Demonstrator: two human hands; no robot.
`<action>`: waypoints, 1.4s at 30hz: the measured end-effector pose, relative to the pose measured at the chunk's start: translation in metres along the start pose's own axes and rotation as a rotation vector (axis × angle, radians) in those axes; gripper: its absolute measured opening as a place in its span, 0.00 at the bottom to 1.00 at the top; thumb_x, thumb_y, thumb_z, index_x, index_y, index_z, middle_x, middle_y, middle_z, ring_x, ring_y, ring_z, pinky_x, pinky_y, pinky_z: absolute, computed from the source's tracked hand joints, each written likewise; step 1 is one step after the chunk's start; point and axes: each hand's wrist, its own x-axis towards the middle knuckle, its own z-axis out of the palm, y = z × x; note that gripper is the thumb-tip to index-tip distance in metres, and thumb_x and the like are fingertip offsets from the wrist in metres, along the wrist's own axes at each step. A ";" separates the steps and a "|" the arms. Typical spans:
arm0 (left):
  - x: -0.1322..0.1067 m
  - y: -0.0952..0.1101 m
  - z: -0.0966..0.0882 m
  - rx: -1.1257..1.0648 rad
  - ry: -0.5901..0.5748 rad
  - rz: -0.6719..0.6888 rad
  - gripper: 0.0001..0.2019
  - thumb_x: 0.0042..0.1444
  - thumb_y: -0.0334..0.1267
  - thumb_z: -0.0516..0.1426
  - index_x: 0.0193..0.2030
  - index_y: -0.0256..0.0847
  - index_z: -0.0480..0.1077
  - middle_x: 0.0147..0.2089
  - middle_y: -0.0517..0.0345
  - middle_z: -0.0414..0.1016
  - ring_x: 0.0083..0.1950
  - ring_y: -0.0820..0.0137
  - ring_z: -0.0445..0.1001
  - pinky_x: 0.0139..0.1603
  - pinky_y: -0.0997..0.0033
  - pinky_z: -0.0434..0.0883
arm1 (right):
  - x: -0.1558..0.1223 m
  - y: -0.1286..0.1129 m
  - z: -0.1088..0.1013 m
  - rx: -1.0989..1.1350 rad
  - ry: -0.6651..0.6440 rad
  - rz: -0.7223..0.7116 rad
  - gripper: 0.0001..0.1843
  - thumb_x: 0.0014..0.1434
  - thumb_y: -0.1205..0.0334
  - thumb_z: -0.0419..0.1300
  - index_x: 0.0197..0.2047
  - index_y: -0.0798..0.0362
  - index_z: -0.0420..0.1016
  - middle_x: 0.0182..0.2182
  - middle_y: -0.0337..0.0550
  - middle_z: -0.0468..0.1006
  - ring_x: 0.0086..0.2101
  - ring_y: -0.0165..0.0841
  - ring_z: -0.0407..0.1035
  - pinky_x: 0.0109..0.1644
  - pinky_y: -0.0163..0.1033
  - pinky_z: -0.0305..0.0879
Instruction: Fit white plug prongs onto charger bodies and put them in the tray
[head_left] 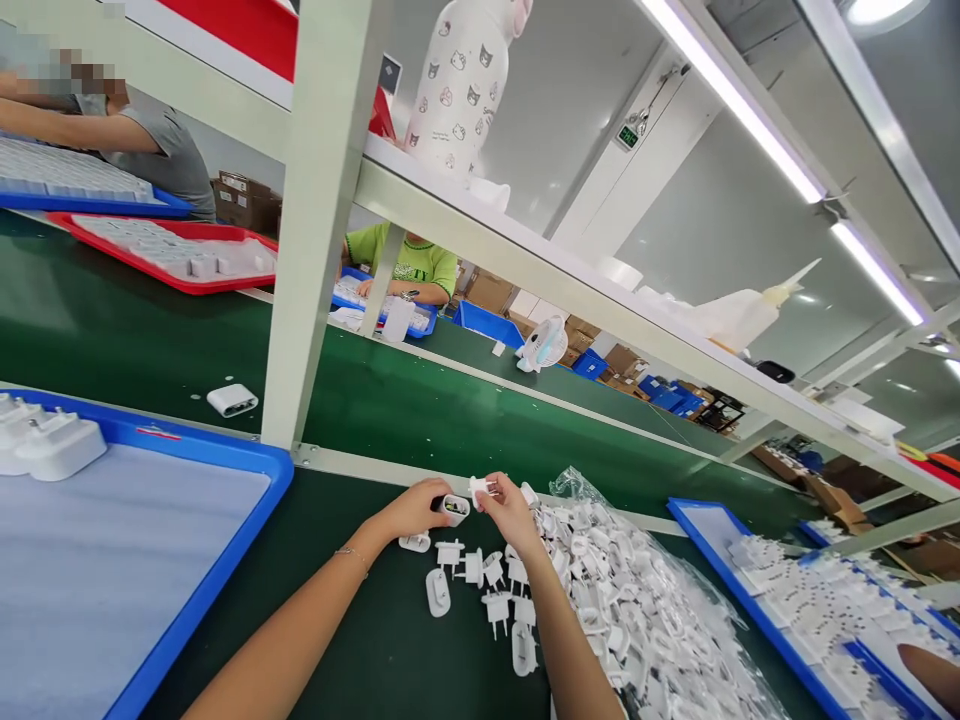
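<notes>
Charger housing [454,508] sits grasped in my left hand [415,508], its open oval end wide from side to side; just right of it and slightly higher, my right hand [510,514] pinches a white plug cap [479,489], apart from the housing, above the green counter [375,640].

On our dark green bench [405,670] we see loose white plug pieces [439,592], a larger heap [600,570] on clear plastic [574,483], and a blue tray [187,545] at left.
</notes>
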 end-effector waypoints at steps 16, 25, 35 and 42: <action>-0.002 0.005 -0.001 0.065 0.018 0.010 0.11 0.49 0.42 0.59 0.37 0.39 0.69 0.39 0.56 0.71 0.43 0.64 0.67 0.43 0.69 0.63 | -0.002 -0.019 0.009 -0.578 0.009 -0.265 0.06 0.53 0.64 0.57 0.36 0.52 0.71 0.35 0.42 0.73 0.33 0.33 0.68 0.37 0.36 0.62; -0.003 0.014 -0.005 0.066 0.002 -0.015 0.10 0.49 0.41 0.58 0.36 0.39 0.69 0.39 0.56 0.71 0.43 0.63 0.68 0.42 0.69 0.63 | 0.002 -0.018 0.016 -0.568 -0.118 -0.189 0.09 0.54 0.69 0.55 0.36 0.52 0.75 0.30 0.40 0.78 0.31 0.33 0.70 0.36 0.34 0.63; -0.001 0.015 -0.009 -0.419 -0.074 -0.058 0.12 0.53 0.44 0.55 0.39 0.38 0.67 0.38 0.55 0.71 0.38 0.68 0.69 0.38 0.70 0.65 | 0.010 -0.024 0.010 -0.710 -0.188 -0.176 0.04 0.49 0.67 0.61 0.25 0.50 0.73 0.22 0.38 0.73 0.26 0.34 0.66 0.30 0.34 0.53; -0.002 0.019 -0.008 -0.266 -0.031 -0.052 0.06 0.53 0.40 0.52 0.32 0.40 0.61 0.31 0.60 0.67 0.34 0.70 0.66 0.34 0.71 0.64 | 0.007 -0.022 0.013 -0.703 -0.162 -0.173 0.03 0.50 0.68 0.60 0.28 0.50 0.70 0.26 0.38 0.72 0.28 0.33 0.64 0.30 0.33 0.50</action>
